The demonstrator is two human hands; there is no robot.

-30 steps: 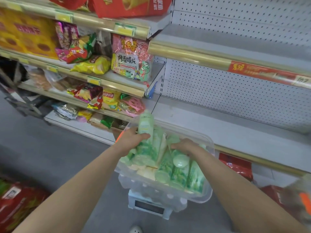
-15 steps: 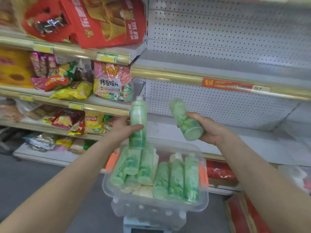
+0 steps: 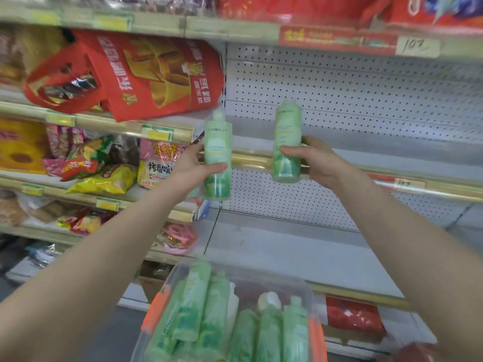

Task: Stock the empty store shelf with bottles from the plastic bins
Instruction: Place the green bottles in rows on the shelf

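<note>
Clear bin (image 3: 142,346) low, bottles left inside | left hand (image 3: 190,168) wraps green bottle (image 3: 218,142), right hand (image 3: 318,163) wraps second bottle (image 3: 286,126) | both now lifted upright (right one was tilted) before empty shelf (image 3: 379,150) | placing looks next.

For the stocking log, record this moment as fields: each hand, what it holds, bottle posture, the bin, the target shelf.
left hand: left hand grips a green bottle, upright, cap up
right hand: right hand grips a second green bottle, upright, cap up
position: both bottles in the air in front of the grey shelf, not set down
bin: clear plastic bin below, spare bottles lying in it
left side: snack bags on neighbouring shelves
</note>
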